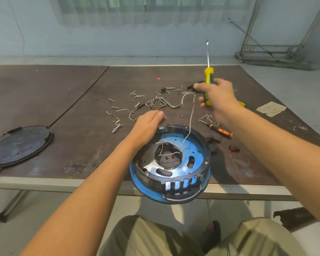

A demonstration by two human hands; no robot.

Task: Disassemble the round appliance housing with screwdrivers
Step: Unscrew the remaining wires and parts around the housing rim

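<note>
Brown tabletop [63,100] first: broad, matte, scuffed, split by a seam on the left. Carries a dark round plate [20,145] at its left edge, flat, glossy and well apart from the work.

Next the housing [198,150]: round, black plastic ring around a shiny blue metal pan with oval cut-outs and a ragged central hole. Sits at the near edge of the tabletop, overhanging it toward the lap, open side up. Shows small silver rim screws [147,174] seated in the ring.

Left hand [148,122] laid on the far rim of the housing, fingers bent over the edge, gripping and steadying it. Nearer of the two to the work.

Right hand [216,95] raised beyond and to the right of the housing, wrapped tight around the yellow screwdriver [209,75]. Also seems to pinch a thin pale wire [191,117] running down into the pan. Long axis of the tool close to upright, steel tip pointing up and away, so probably needs flipping and bringing down and toward the body before meeting any rim screw.

Smaller still, on the tabletop: an orange screwdriver [221,130] just right of the housing, a bunch of bent steel hex keys [159,103], and loose screws [137,94] scattered beyond the left hand.
</note>
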